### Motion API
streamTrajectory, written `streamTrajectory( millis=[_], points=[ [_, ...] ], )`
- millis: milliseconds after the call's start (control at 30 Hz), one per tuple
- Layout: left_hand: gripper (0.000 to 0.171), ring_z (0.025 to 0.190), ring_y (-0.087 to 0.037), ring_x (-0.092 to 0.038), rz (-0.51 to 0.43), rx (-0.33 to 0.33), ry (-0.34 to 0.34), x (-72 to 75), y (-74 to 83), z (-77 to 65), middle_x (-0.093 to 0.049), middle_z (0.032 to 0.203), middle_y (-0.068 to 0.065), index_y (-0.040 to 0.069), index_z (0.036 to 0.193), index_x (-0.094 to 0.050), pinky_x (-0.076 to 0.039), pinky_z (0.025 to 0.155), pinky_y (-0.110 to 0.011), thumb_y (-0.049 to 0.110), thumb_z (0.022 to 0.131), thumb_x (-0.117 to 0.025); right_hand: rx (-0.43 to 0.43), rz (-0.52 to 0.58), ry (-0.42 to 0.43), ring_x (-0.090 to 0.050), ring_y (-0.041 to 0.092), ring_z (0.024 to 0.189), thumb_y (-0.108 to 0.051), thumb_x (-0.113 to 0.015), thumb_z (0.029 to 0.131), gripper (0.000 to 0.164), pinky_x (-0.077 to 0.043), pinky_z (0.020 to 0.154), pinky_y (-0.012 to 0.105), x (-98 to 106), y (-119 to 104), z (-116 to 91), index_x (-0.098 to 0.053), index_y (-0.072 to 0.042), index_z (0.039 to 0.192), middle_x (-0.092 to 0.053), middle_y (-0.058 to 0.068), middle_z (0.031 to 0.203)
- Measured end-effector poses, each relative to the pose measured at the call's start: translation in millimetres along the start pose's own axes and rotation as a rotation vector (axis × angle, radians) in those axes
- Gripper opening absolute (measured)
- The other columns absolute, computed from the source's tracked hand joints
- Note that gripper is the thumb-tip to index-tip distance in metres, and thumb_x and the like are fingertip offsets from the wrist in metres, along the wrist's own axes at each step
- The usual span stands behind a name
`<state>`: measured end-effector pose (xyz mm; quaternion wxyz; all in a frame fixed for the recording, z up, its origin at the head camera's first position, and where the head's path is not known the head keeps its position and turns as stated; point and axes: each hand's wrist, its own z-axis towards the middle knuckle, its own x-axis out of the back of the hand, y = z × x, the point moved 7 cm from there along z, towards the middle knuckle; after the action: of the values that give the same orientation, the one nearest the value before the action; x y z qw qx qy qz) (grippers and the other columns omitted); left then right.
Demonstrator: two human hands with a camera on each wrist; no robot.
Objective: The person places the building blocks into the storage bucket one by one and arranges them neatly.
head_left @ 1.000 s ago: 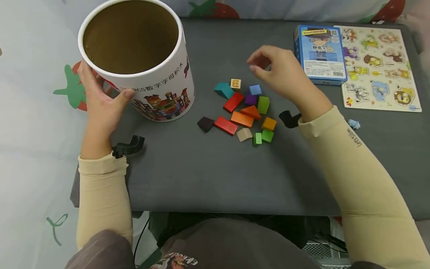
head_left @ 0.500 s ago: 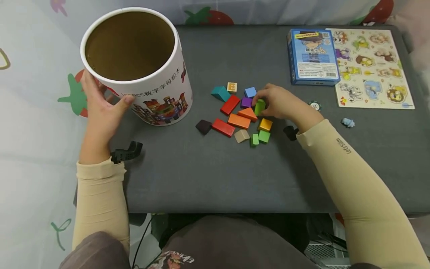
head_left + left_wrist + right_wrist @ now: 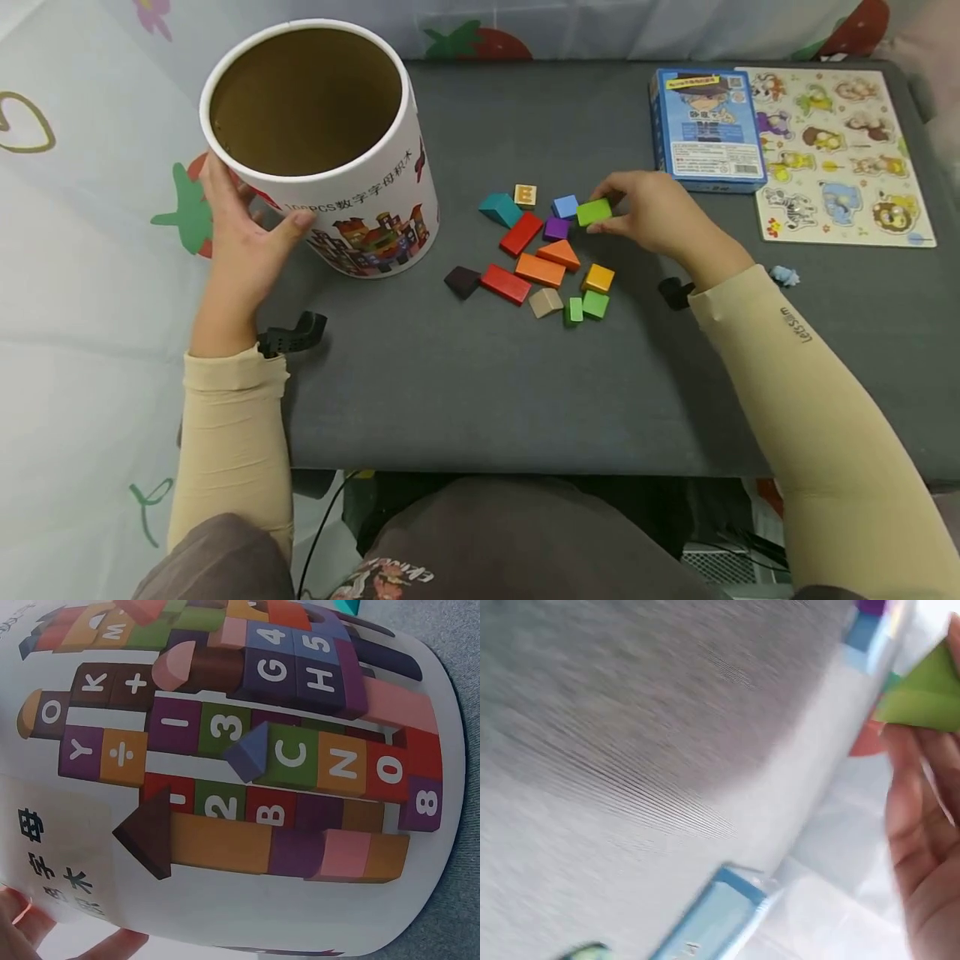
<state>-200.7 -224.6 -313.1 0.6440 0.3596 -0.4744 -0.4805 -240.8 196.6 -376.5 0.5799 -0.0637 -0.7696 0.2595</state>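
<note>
In the head view my left hand holds the side of a big white toy-block bucket, its thumb on the printed front; the other fingers are partly hidden. The bucket's inside looks brown, its bottom shadowed. My right hand pinches a green triangular block between thumb and fingers. The right wrist view shows the block's wedge shape at the fingertips. Just left of that hand lie loose blocks: a blue one, a purple one, an orange triangle and a yellow one.
Other blocks lie mid-table, including a teal one, an E cube, red bars and a black one. At the back right, a blue box overlaps an animal puzzle board. A small blue figure lies near the right forearm.
My right hand came down to the blocks and took hold of the green triangular block, which is now turned and shifted slightly back. The left hand stays on the bucket.
</note>
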Motion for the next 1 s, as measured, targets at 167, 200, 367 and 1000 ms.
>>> streamTrajectory(
  millis=[167,200,367,1000],
  points=[
    [0.104,0.133,-0.028,-0.029,0.015,0.003,0.007,4.4,1.3,-1.0,-0.019,0.145,0.005,0.028,0.151,-0.016,-0.021,0.109,-0.050,0.047,0.072,-0.079,0.079,0.087,0.134,-0.056,0.018,0.091,-0.034,-0.070,0.085,0.039,-0.047,0.080,0.034,27.2,-41.0,6.7,-0.062,-0.012,0.117,-0.061,0.003,0.107],
    [0.104,0.133,-0.029,-0.029,0.014,0.007,0.005,3.8,4.5,-2.4,-0.019,0.145,0.004,0.027,0.151,-0.015,-0.022,0.108,-0.050,0.048,0.072,-0.079,0.100,0.107,0.159,-0.057,0.016,0.092,-0.034,-0.069,0.085,0.040,-0.048,0.081,0.032,32.8,-52.9,7.4,-0.062,-0.012,0.118,-0.061,0.002,0.108],
    [0.106,0.133,-0.028,-0.027,0.020,0.010,0.001,5.1,5.5,-3.7,-0.018,0.146,0.005,0.027,0.152,-0.015,-0.025,0.107,-0.048,0.050,0.071,-0.079,0.248,0.215,0.275,-0.058,0.008,0.093,-0.034,-0.070,0.082,0.043,-0.046,0.086,0.025,59.5,-121.3,10.4,-0.063,-0.014,0.120,-0.062,-0.003,0.108],
    [0.111,0.132,-0.020,-0.026,0.076,-0.029,0.019,2.6,19.1,-4.1,-0.018,0.146,0.006,0.021,0.152,-0.014,-0.025,0.106,-0.035,0.058,0.069,-0.077,0.693,0.121,0.262,-0.055,0.003,0.098,-0.034,-0.063,0.088,0.048,-0.040,0.086,0.014,60.2,-286.6,57.8,-0.052,-0.013,0.131,-0.058,-0.001,0.118]
  ],
)
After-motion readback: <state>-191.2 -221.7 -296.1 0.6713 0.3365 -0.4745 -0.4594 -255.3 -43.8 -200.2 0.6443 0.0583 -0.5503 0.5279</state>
